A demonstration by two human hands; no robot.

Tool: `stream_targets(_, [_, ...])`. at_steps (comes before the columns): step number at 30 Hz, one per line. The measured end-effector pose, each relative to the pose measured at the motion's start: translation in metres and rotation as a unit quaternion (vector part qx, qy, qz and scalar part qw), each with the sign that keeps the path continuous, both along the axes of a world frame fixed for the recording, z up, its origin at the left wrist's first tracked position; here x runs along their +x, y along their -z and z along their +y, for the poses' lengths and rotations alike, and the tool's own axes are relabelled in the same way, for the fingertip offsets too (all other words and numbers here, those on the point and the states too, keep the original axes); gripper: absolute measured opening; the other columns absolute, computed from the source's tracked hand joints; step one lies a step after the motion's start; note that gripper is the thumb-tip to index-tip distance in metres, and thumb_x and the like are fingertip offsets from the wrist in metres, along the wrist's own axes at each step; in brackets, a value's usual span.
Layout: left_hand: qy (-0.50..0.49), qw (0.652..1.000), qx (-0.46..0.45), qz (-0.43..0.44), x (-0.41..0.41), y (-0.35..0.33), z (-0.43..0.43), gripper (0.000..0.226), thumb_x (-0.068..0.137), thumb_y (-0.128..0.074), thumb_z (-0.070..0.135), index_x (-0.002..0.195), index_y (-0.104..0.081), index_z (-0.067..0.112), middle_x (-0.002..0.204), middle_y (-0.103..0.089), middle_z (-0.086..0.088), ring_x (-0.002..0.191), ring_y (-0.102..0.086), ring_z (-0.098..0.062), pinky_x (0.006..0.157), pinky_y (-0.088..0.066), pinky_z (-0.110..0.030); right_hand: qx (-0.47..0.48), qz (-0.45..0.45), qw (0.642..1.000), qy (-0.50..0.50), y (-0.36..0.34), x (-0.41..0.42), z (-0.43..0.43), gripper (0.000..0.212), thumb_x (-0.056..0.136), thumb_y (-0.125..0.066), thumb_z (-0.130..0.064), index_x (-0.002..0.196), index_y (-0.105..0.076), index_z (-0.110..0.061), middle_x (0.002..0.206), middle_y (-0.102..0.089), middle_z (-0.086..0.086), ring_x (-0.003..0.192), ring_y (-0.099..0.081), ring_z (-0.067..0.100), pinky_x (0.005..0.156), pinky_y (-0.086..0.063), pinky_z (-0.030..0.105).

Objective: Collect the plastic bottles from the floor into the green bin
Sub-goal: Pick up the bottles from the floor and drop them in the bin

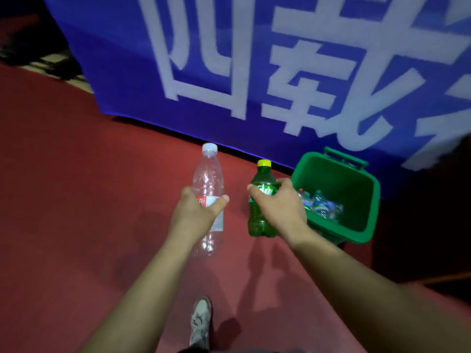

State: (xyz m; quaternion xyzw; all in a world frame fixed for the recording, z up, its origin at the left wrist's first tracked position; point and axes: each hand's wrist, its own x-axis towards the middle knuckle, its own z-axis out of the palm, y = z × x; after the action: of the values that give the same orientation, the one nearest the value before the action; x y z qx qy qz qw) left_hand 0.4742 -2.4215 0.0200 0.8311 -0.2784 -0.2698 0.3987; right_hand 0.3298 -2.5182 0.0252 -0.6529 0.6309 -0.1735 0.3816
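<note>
My left hand (197, 214) grips a clear plastic bottle (207, 179) with a white cap and a red and white label, held upright above the red floor. My right hand (279, 206) grips a green bottle (260, 222) with a yellow cap, also upright. The green bin (362, 189) stands open just right of my right hand, against the blue banner. Several crushed clear bottles (322, 206) lie at its bottom. Both held bottles are left of the bin's rim, not over it.
A large blue banner (122, 80) with white characters rises right behind the bin. Red carpet (63, 187) covers the floor to the left and below. My shoe (201, 319) shows at the bottom centre. Dark clutter (30, 57) sits far left.
</note>
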Motion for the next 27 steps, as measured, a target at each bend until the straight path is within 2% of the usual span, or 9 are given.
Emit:
stream_targets(5, [0.157,0.987,0.023,0.013,-0.012,0.017,-0.127,0.044,0.086,-0.066,0.042,0.11,-0.043,0.014,0.085,-0.051,0.004,0.082,-0.053,-0.023,0.073,-0.04,-0.027,0.004,0.008,0.99,0.144,0.002,-0.035,-0.082,0.079,0.078,-0.063,-0.067,0.136,-0.044,-0.018,0.128,-0.062,0.006,0.118,-0.059,0.029,0.094,-0.046,0.038])
stream_targets(8, [0.227,0.972,0.045,0.03,-0.04,0.023,-0.195,0.041,0.088,-0.065,0.039,0.111,-0.044,0.013,0.096,-0.055,-0.003,0.085,-0.056,-0.026,0.074,-0.045,-0.031,0.013,0.017,0.976,0.219,0.006,-0.074,-0.127,0.082,0.077,-0.064,-0.066,0.139,-0.042,-0.016,0.128,-0.062,0.007,0.117,-0.059,0.03,0.094,-0.048,0.039])
stream_targets(12, [0.289,0.953,0.076,0.046,-0.088,0.045,-0.28,0.041,0.084,-0.069,0.038,0.109,-0.047,0.015,0.1,-0.055,-0.002,0.087,-0.054,-0.022,0.073,-0.041,-0.028,0.004,0.02,0.955,0.295,0.026,-0.137,-0.189,0.081,0.078,-0.065,-0.065,0.138,-0.043,-0.015,0.126,-0.061,0.008,0.114,-0.06,0.031,0.089,-0.049,0.04])
stream_targets(18, [0.261,0.955,0.111,0.091,-0.148,0.1,-0.383,0.041,0.076,-0.077,0.037,0.103,-0.052,0.017,0.094,-0.056,0.004,0.09,-0.058,-0.022,0.084,-0.05,-0.034,0.03,0.041,0.957,0.287,0.077,-0.199,-0.282,0.079,0.072,-0.066,-0.065,0.132,-0.048,-0.017,0.114,-0.064,0.006,0.102,-0.064,0.029,0.086,-0.053,0.043])
stream_targets(20, [0.248,0.956,0.121,0.096,-0.157,0.123,-0.414,0.041,0.074,-0.078,0.036,0.102,-0.053,0.018,0.094,-0.06,0.002,0.088,-0.061,-0.023,0.082,-0.054,-0.039,0.041,0.039,0.955,0.292,0.096,-0.211,-0.309,0.078,0.075,-0.07,-0.061,0.134,-0.048,-0.014,0.112,-0.064,0.007,0.101,-0.063,0.028,0.085,-0.053,0.041])
stream_targets(22, [0.234,0.959,0.127,0.099,-0.165,0.148,-0.446,0.041,0.073,-0.079,0.036,0.099,-0.054,0.018,0.092,-0.062,-0.002,0.086,-0.064,-0.025,0.078,-0.056,-0.043,0.053,0.03,0.951,0.304,0.116,-0.22,-0.333,0.076,0.077,-0.074,-0.054,0.133,-0.047,-0.01,0.101,-0.064,0.003,0.098,-0.063,0.027,0.081,-0.051,0.038])
stream_targets(24, [0.226,0.96,0.143,0.082,-0.169,0.177,-0.475,0.041,0.072,-0.079,0.037,0.098,-0.056,0.015,0.09,-0.065,-0.005,0.083,-0.065,-0.027,0.075,-0.055,-0.039,0.07,0.03,0.944,0.321,0.143,-0.224,-0.353,0.067,0.078,-0.077,-0.048,0.123,-0.045,-0.01,0.088,-0.058,-0.002,0.094,-0.064,0.028,0.078,-0.051,0.038])
stream_targets(27, [0.242,0.956,0.156,0.051,-0.175,0.227,-0.511,0.039,0.074,-0.079,0.032,0.1,-0.059,0.01,0.089,-0.066,-0.004,0.079,-0.063,-0.024,0.066,-0.047,-0.029,0.086,0.033,0.936,0.339,0.192,-0.222,-0.375,0.062,0.076,-0.08,-0.046,0.111,-0.041,-0.014,0.086,-0.059,-0.002,0.086,-0.065,0.028,0.076,-0.054,0.043])
